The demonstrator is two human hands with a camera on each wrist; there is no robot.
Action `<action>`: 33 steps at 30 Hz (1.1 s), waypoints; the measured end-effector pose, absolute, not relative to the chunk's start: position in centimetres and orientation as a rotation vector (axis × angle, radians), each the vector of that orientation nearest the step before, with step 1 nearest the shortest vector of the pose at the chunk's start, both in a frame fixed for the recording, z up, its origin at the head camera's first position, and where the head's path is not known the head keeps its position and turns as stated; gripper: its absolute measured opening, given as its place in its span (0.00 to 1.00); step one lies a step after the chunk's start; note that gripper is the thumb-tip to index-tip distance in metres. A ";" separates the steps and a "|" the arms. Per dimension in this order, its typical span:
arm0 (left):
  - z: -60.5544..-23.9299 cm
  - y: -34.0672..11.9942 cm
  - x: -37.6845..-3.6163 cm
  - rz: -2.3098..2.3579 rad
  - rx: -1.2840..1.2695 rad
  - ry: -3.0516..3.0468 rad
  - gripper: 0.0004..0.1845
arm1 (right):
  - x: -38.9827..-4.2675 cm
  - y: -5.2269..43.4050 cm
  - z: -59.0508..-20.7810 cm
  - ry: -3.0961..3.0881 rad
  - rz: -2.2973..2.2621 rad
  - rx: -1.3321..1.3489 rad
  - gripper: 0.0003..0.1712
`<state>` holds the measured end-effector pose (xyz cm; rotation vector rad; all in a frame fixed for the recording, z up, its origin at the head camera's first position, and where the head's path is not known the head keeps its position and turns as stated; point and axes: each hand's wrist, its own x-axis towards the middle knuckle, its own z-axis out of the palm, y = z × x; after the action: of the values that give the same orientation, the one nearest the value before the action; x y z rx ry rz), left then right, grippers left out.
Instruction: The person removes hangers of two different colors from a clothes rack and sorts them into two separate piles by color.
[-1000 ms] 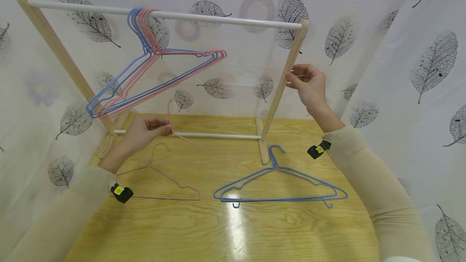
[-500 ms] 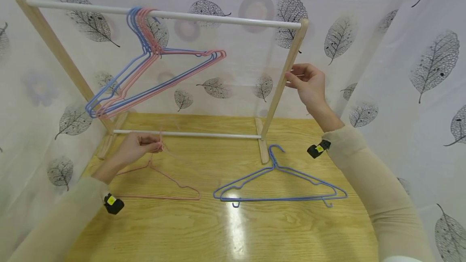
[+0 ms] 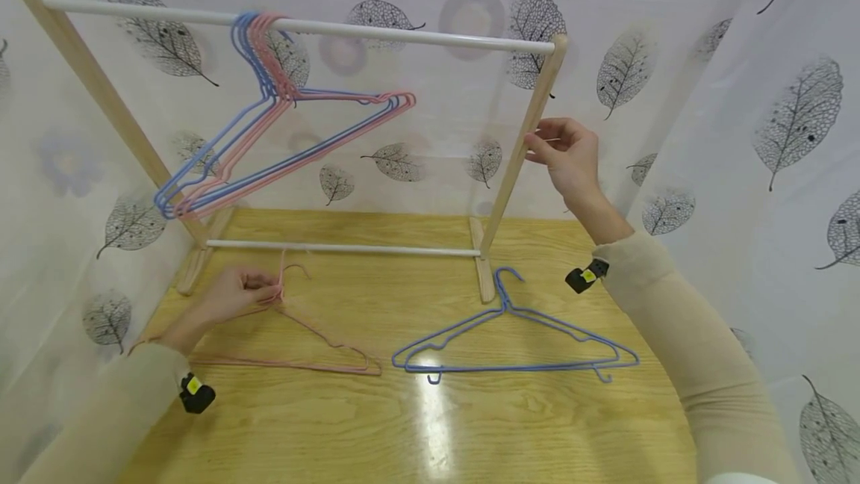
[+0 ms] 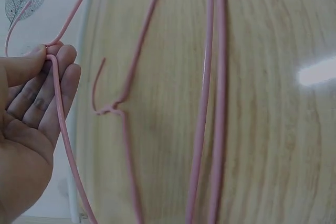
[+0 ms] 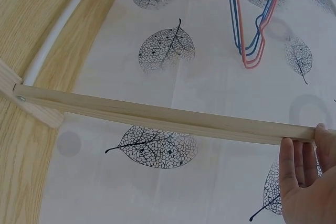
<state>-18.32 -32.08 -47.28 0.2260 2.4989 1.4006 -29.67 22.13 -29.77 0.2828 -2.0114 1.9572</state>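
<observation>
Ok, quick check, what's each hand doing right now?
Left hand: pinching a pink hanger at its neck, low over the table.
Right hand: fingers on the rack's wooden post; a full grip cannot be told.

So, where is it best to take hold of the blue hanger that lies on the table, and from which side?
Probably at the neck just below the hook of the blue hanger, coming from above. It lies flat on the wooden table; there the wires join into one stem, and the space around it is free. The right hand is nearest.
</observation>
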 end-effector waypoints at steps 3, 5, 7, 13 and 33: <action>-47.9 -32.3 -18.2 1.454 0.207 2.459 0.19 | -29.6 22.1 -29.8 -2.010 1.957 0.280 0.07; -48.2 -32.4 -18.2 1.481 0.190 2.438 0.20 | -29.6 22.1 -29.9 -2.005 1.959 0.284 0.07; -48.5 -32.6 -18.2 1.470 0.182 2.451 0.21 | -29.6 22.1 -29.9 -2.001 1.955 0.290 0.07; -49.3 -33.2 -18.3 1.255 0.154 2.618 0.19 | -29.6 22.1 -29.8 -2.007 1.946 0.296 0.07; -39.8 -28.7 -21.7 1.538 0.279 2.634 0.24 | -29.7 22.1 -29.8 -2.001 1.958 0.283 0.07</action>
<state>-21.74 -28.69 -39.78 0.2790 2.6335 1.5378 -29.71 22.08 -29.79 0.2826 -2.0012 1.9576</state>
